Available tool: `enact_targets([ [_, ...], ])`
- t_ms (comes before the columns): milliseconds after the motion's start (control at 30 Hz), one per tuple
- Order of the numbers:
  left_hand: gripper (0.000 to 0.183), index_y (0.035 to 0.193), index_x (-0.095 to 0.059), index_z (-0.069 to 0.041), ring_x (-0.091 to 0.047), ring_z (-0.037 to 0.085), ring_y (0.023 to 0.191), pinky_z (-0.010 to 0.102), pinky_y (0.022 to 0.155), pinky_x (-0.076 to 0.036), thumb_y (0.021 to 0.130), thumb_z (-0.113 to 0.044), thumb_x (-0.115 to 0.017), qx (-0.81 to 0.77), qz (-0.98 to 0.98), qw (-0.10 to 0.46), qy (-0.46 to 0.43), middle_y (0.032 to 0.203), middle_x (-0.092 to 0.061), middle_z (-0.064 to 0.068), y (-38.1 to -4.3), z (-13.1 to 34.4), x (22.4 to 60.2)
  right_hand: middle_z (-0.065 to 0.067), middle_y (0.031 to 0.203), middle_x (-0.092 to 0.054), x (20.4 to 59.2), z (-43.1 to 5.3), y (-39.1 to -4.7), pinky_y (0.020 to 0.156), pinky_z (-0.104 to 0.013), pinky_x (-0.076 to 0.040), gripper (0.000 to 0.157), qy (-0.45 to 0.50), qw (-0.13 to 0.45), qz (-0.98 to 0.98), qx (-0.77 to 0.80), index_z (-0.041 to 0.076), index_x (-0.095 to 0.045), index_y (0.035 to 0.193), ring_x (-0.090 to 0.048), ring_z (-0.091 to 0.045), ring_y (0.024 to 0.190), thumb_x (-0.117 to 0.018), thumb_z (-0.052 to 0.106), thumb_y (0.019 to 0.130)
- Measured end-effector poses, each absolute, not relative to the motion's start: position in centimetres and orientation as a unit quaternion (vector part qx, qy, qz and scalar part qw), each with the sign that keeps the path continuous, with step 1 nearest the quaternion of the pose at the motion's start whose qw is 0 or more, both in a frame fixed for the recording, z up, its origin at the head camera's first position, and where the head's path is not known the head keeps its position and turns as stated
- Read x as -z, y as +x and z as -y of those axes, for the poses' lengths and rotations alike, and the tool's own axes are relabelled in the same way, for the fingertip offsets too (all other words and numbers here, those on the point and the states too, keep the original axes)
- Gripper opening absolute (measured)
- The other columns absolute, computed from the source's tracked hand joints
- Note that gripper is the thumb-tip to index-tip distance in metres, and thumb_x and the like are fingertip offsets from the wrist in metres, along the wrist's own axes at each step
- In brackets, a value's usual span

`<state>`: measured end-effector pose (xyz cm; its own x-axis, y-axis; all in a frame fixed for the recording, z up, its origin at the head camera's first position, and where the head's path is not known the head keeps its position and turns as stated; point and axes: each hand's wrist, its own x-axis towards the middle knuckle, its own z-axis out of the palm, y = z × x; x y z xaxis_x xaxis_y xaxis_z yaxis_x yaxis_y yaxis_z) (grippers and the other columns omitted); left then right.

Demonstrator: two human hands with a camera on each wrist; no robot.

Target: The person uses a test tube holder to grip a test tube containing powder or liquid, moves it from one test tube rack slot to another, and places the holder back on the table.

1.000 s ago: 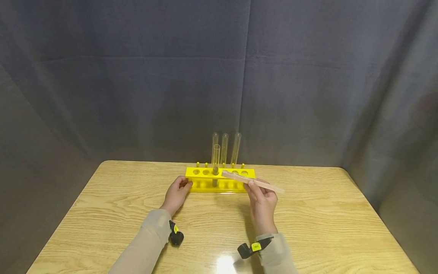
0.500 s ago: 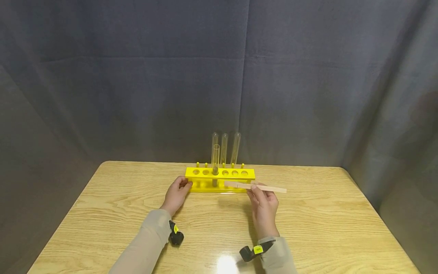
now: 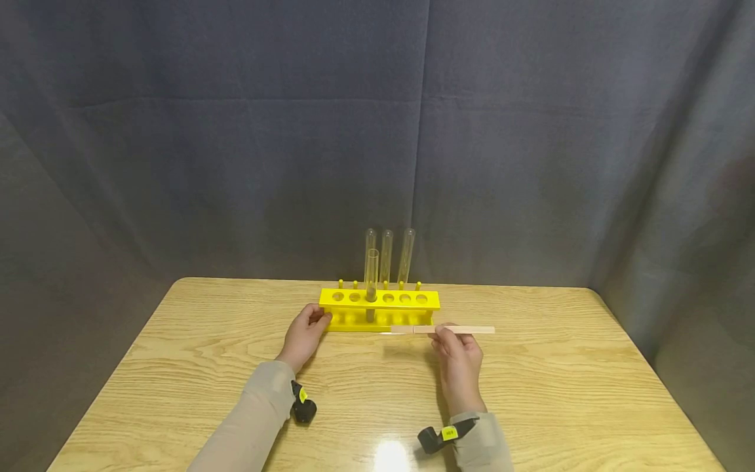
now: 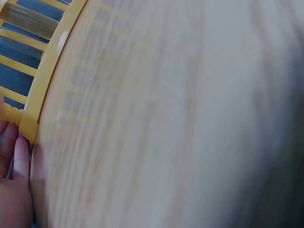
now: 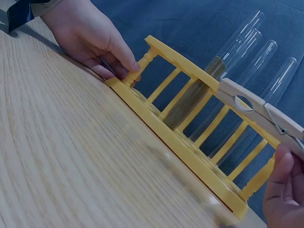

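Note:
A yellow test tube rack (image 3: 380, 299) stands on the table. One upright test tube (image 3: 371, 269), dark in its lower part, sits in a hole of the rack. Behind it, several clear tubes (image 3: 407, 252) stand bottom-up on the back pegs. My left hand (image 3: 303, 334) grips the rack's left end post, thumb in front and some fingers hidden behind. In front of the rack's right end, my right hand (image 3: 459, 357) pinches a wooden test tube holder (image 3: 478, 330). Its spring and jaws show in the right wrist view, with nothing between the jaws.
The wood-grain table (image 3: 236, 314) runs back to a dark grey curtain (image 3: 330, 131). More curtain hangs on both sides. A black wrist camera (image 3: 433, 439) is strapped to the right sleeve.
My right hand has moved down and slightly right, toward me, with the test tube holder, which has turned from slanted to nearly level. The left hand and rack have stayed in place.

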<state>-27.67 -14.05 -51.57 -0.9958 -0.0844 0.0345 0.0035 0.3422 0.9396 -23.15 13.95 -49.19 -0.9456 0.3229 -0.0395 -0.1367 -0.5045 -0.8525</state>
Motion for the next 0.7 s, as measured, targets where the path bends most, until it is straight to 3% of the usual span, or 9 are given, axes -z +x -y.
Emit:
enact_targets([
  [433,0.027,0.125,-0.058,-0.004,-0.054,0.034,0.127,0.051,0.108,-0.044,0.105,-0.022,-0.056,0.57,0.82,0.038,0.024,0.134,-0.058,0.018,-27.7,14.1,51.6,0.0,0.086,-0.064,49.5,-14.7,-23.5,0.077,-0.024,-0.058,0.014,-0.125,0.113,0.547,-0.82,-0.005,-0.057,0.102,-0.068,-0.01,0.075,-0.066,-0.002,0.091],
  [700,0.027,0.125,-0.058,-0.004,-0.054,0.035,0.128,0.051,0.108,-0.043,0.105,-0.021,-0.056,0.569,0.821,0.038,0.022,0.135,-0.058,0.019,-27.8,14.1,51.8,-0.002,0.082,-0.068,50.2,-15.1,-23.7,0.07,-0.022,-0.058,0.02,-0.134,0.105,0.58,-0.796,-0.006,-0.058,0.103,-0.068,-0.011,0.073,-0.07,0.001,0.09],
])
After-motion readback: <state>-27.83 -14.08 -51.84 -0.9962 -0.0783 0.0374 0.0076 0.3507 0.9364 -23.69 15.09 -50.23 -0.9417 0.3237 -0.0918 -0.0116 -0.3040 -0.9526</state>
